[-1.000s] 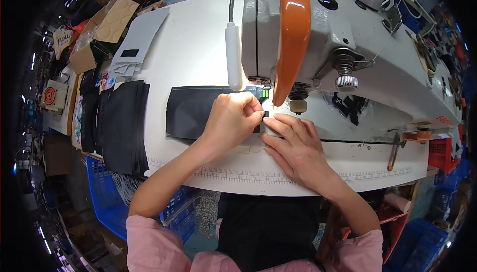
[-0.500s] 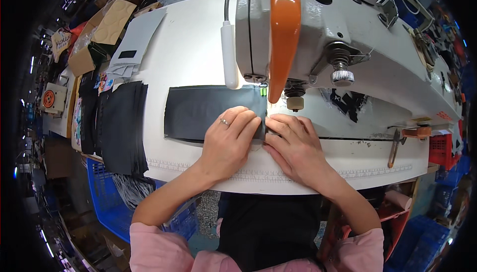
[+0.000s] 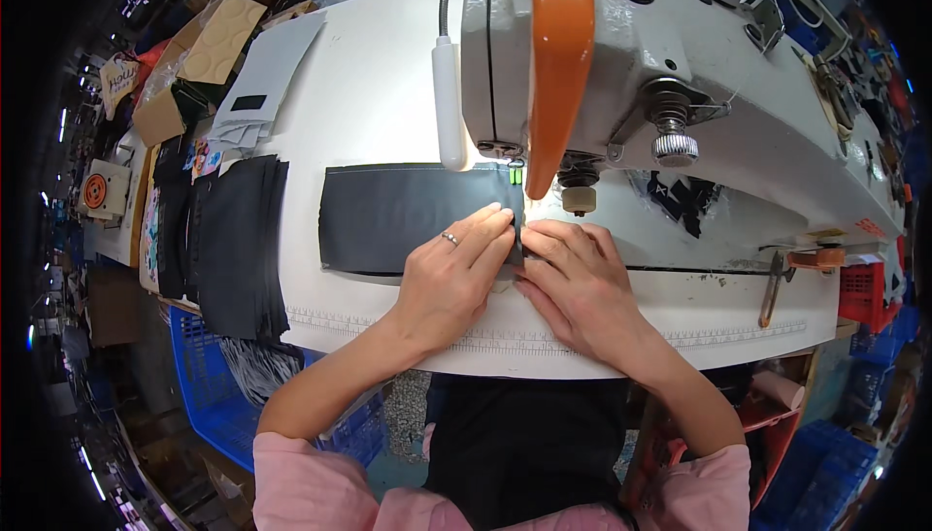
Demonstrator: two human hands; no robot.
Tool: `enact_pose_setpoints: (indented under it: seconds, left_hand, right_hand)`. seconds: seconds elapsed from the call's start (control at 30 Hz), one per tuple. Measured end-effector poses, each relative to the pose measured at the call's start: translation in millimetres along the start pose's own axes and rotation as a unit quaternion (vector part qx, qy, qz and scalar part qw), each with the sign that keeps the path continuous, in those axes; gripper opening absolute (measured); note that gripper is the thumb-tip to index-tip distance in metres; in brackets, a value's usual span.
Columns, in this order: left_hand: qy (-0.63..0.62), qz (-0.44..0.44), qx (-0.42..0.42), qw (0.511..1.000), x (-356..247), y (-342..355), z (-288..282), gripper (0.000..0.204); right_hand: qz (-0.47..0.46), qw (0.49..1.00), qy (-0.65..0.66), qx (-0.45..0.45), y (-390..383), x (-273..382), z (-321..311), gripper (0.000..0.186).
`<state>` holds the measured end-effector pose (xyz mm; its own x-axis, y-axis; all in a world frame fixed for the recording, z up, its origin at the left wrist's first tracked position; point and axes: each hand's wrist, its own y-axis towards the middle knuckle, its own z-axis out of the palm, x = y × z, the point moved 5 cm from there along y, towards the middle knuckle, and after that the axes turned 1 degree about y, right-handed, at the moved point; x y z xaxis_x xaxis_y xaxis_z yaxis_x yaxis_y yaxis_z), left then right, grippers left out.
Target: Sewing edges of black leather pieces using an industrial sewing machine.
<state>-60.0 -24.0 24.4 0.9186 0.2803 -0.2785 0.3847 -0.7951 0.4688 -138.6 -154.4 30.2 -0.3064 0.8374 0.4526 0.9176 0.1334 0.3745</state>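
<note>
A flat black rectangular fabric panel [image 3: 388, 215] with a stitched line along its far edge lies on the white sewing table. My left hand [image 3: 454, 271], a ring on one finger, rests on the panel's near right part, its bent fingers closed at the right edge. Facing it, my right hand [image 3: 580, 283] curls its fingers against that same edge; the thumb is partly hidden. Both hands pinch the edge between them. Just beyond the fingertips is the sewing machine [image 3: 636, 55], with an orange lever [image 3: 560, 65] hanging in front. Small green clips [image 3: 515, 176] show at the panel's far right corner.
Stacked black fabric panels [image 3: 243, 245] lie at the table's left, with grey sheets [image 3: 267, 80] behind them. A white lamp [image 3: 449, 109] hangs beside the machine head. Small snips [image 3: 772, 290] lie at the right. Below left stands a blue basket [image 3: 199, 366].
The fingers of both hands have shifted slightly at the panel's right edge. The panel has moved very little.
</note>
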Motion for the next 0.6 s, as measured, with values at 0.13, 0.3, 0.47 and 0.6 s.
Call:
enact_pose_setpoints:
  seconds: [0.13,0.3,0.47,0.6]
  left_hand:
    - [-0.027,-0.016,0.036,0.999,2,-2,0,0.044]
    - [0.009,0.022,0.089,0.996,-3,-3,-10,0.048]
    - [0.028,0.039,0.136,0.99,-3,-6,-11,0.047]
    - [-0.007,0.033,0.097,0.995,2,-8,-10,0.046]
  right_hand:
    - [0.001,1.0,0.001,0.009,-2,-2,1,0.018]
    - [-0.027,0.999,-0.009,-0.044,-7,-7,0,0.018]
    - [0.021,0.998,-0.004,-0.062,-12,-14,-3,0.025]
    - [0.021,0.998,-0.045,-0.042,-10,-10,-2,0.028]
